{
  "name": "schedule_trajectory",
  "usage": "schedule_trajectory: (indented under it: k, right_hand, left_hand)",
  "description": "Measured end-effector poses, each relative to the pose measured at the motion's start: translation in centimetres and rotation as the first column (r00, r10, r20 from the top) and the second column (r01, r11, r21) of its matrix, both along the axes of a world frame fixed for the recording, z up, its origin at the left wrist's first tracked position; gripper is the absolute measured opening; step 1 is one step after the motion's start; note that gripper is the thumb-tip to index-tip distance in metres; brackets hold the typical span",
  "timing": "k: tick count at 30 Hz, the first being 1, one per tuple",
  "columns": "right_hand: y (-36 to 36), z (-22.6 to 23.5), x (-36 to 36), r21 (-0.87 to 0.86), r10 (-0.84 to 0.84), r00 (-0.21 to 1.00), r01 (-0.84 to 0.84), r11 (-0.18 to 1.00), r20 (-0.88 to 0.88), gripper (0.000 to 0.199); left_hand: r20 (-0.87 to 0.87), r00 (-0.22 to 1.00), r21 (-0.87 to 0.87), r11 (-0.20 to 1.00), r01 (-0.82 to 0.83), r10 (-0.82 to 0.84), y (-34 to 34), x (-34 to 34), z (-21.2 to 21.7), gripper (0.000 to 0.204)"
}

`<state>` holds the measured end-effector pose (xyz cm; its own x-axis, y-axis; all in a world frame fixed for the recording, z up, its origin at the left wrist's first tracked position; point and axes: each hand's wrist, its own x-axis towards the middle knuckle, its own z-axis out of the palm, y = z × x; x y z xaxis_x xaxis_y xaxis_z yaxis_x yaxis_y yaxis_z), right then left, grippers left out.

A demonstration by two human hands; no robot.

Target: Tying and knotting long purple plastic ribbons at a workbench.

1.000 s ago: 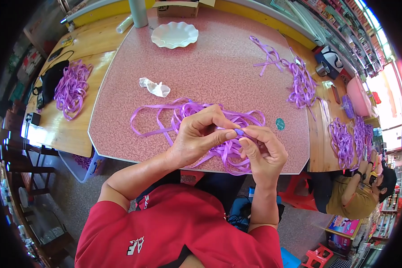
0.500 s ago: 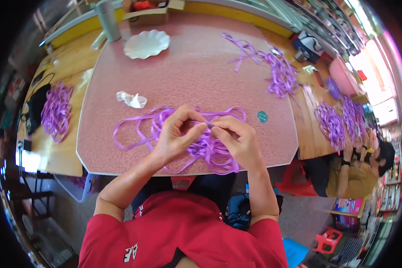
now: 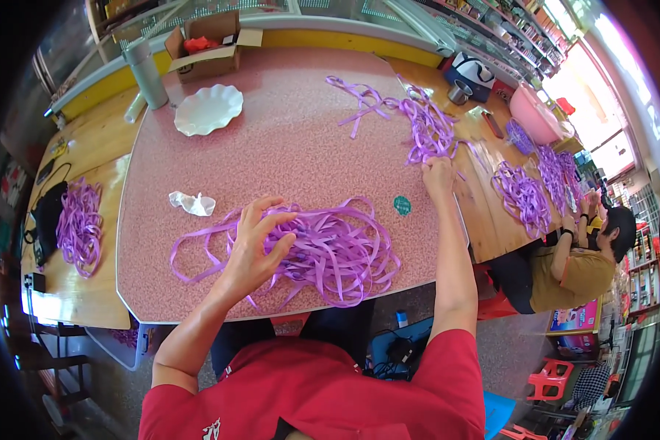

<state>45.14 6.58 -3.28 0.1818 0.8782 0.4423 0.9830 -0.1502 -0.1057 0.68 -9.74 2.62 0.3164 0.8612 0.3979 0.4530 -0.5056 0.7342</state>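
A tangled pile of purple ribbons (image 3: 337, 253) lies on the pink speckled tabletop in front of me, with loops reaching out to the left. Over the pile's left part is my left hand (image 3: 257, 238), its fingers spread and curved with nothing gripped in them. My right hand (image 3: 438, 176) has reached to the table's right side. Its fingers are closed at the near end of a second bunch of purple ribbons (image 3: 429, 128), pinching a strand there; the fingertips are partly hidden.
A crumpled white tissue (image 3: 192, 204), a scalloped plate (image 3: 209, 110), a bottle (image 3: 147, 77) and an open cardboard box (image 3: 207, 55) stand or lie leftward and beyond. More ribbons rest on the left wooden table (image 3: 81, 227) and at right (image 3: 522, 198), where another person (image 3: 572, 271) sits working.
My hands have parted from their pinch above the near pile. The right moved far right to the other ribbon bunch; the left opened over the pile. The view has shifted.
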Motion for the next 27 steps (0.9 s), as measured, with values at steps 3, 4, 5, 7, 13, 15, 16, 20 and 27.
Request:
schedule_trajectory:
  k: [3, 4, 5, 7, 13, 15, 16, 20, 27]
  right_hand:
    - [0.0, 2.4, -3.9, 0.21, 0.228, 0.968, -0.202, 0.957, -0.108, 0.028]
    - [-0.4, 3.7, -6.0, 0.276, 0.296, 0.872, -0.196, 0.941, -0.39, 0.024]
    - [-1.0, 5.0, -8.0, 0.336, 0.354, 0.691, -0.168, 0.927, -0.63, 0.021]
    - [-3.2, 7.3, -12.2, 0.366, 0.436, 0.377, -0.247, 0.897, -0.817, 0.019]
    - [-9.7, 8.4, -21.6, 0.482, 0.223, -0.553, -0.382, 0.788, -0.803, 0.015]
    - [-10.9, 8.3, -23.3, 0.492, 0.163, -0.648, -0.366, 0.79, -0.744, 0.015]
    - [-11.3, 8.5, -23.8, 0.499, 0.147, -0.681, -0.356, 0.79, -0.718, 0.015]
    - [-10.8, 8.5, -22.2, 0.55, 0.231, -0.695, -0.276, 0.789, -0.681, 0.016]
    - [-10.4, 8.8, -18.1, 0.607, 0.384, -0.647, -0.157, 0.779, -0.659, 0.016]
  left_hand:
    - [0.002, 0.998, -0.003, 0.998, -0.056, 0.056, -0.1, -0.2, 0.5, 0.031]
    - [0.027, 0.999, -0.016, 0.999, -0.033, 0.034, 0.1, -0.2, 0.5, 0.03]
    - [0.051, 0.999, -0.028, 1.0, -0.01, 0.011, 0.3, -0.3, 0.5, 0.03]
    - [0.068, 0.997, -0.05, 0.998, 0.039, -0.036, 0.8, 0.0, 0.6, 0.031]
    - [0.215, 0.975, -0.012, 0.998, 0.062, -0.058, 2.4, 3.5, 0.2, 0.035]
    - [0.228, 0.974, 0.033, 0.999, -0.006, -0.002, 3.1, 3.4, -0.4, 0.034]
    - [0.294, 0.953, -0.171, 0.977, 0.123, -0.069, 3.6, 3.2, -0.6, 0.035]
    - [0.404, 0.912, -0.42, 0.87, 0.258, -0.075, 3.5, 1.6, -0.4, 0.036]
    - [0.295, 0.952, -0.444, 0.869, 0.217, -0.087, 3.6, -2.2, 0.4, 0.025]
